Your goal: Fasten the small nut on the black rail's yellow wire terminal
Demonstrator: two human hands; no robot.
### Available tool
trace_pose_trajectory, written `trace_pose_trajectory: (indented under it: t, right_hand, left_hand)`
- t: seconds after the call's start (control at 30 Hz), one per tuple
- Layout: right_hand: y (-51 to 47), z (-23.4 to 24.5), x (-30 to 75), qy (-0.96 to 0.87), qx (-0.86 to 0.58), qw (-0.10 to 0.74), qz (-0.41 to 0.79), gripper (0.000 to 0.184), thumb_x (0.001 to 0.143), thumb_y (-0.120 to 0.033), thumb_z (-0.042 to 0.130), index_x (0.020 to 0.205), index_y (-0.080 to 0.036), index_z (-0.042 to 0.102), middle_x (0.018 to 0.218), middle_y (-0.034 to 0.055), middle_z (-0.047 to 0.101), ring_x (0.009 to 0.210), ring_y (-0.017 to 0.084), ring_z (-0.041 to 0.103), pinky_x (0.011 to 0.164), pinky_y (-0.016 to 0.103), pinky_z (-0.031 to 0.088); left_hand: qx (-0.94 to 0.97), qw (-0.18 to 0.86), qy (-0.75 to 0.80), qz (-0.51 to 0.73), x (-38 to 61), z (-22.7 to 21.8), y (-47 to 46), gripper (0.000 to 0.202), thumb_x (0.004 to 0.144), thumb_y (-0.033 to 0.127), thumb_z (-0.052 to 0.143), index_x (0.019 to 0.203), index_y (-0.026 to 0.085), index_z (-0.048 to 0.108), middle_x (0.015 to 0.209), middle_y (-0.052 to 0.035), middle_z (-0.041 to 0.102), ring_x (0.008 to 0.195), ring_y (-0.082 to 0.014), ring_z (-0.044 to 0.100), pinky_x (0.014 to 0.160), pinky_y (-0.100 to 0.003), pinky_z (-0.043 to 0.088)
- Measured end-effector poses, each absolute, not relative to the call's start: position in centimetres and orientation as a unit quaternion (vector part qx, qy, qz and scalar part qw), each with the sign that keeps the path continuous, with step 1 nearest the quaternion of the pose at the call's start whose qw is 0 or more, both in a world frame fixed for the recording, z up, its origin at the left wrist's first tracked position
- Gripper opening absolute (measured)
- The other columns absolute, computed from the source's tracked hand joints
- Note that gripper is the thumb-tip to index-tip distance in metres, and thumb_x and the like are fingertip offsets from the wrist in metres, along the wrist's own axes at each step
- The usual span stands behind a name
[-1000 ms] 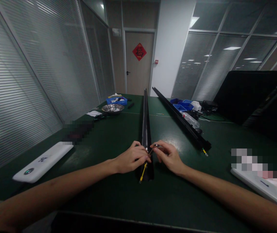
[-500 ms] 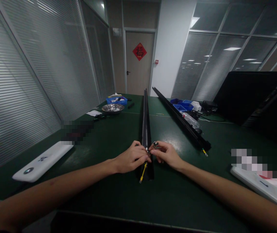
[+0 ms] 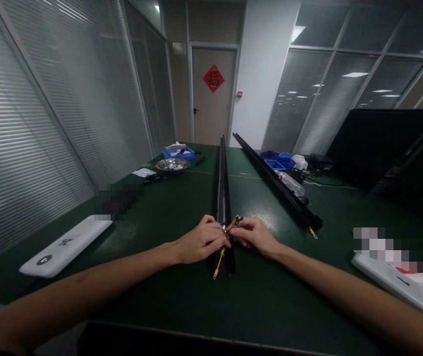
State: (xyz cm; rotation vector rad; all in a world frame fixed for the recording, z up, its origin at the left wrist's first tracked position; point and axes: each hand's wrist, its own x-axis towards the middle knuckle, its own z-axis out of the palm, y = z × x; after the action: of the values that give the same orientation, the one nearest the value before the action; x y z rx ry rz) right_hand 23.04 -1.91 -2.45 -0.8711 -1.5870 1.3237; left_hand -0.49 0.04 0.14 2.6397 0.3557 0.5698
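Note:
A long black rail [image 3: 222, 178] runs away from me across the green table [image 3: 174, 207]. At its near end, my left hand [image 3: 200, 241] is closed, fingertips pinched together over the channel; what they grip is too small to make out. Close beside it, my right hand [image 3: 254, 236] is shut on a small metal wrench [image 3: 238, 219], whose shiny rounded head sticks up above the fingers. The wrench's other end is hidden at the rail between my fingertips. From under my left hand, a yellow wire with a ring terminal [image 3: 217, 267] hangs toward the rail's near end.
A second black rail [image 3: 278, 183] lies at an angle on the right, with its own yellow ring-terminal wire [image 3: 313, 233]. Farther off are a metal bowl [image 3: 172, 165], blue bins [image 3: 280, 160] and a plastic bottle [image 3: 291, 184]. White cases [image 3: 66, 247] flank me.
The wrench head in my right hand has turned slightly and shifted a little to the right. My left hand and the rail stay in place.

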Motion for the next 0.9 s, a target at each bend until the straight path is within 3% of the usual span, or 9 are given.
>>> trace_pose_trajectory:
  t: [0.23, 0.57, 0.9]
  right_hand:
    - [-1.92, -2.41, 23.1, -0.635, -0.358, 0.429, 0.534, 0.029, 0.084, -0.043, 0.078, 0.089, -0.014, 0.077, 0.054, -0.0051, 0.054, 0.044, 0.007, 0.045, 0.041, 0.018, 0.033]
    - [-2.09, -2.21, 23.01, -0.64, -0.345, 0.439, 0.528, 0.029, 0.083, -0.041, 0.08, 0.093, -0.015, 0.078, 0.072, -0.0009, 0.064, 0.047, 0.006, 0.047, 0.041, 0.019, 0.034]
    - [-2.17, -2.17, 23.05, -0.647, -0.344, 0.438, 0.52, 0.03, 0.085, -0.044, 0.078, 0.089, -0.014, 0.078, 0.066, -0.0019, 0.059, 0.047, 0.007, 0.046, 0.041, 0.019, 0.034]
  left_hand:
    - [0.948, 0.212, 0.125, 0.2, -0.53, 0.25, -0.04, 0.036, 0.109, 0.028, 0.037, 0.111, 0.022, 0.072, 0.107, -0.0036, 0.076, 0.11, -0.0209, 0.062, 0.107, -0.04, 0.026]
    - [0.946, 0.217, 0.13, 0.204, -0.5, 0.25, -0.04, 0.037, 0.11, 0.028, 0.035, 0.111, 0.022, 0.072, 0.108, -0.0038, 0.076, 0.11, -0.0206, 0.062, 0.107, -0.04, 0.026]
    - [0.947, 0.215, 0.126, 0.205, -0.52, -0.03, 0.01, 0.037, 0.109, 0.029, 0.036, 0.111, 0.022, 0.072, 0.106, -0.0044, 0.076, 0.109, -0.0213, 0.061, 0.107, -0.041, 0.025]
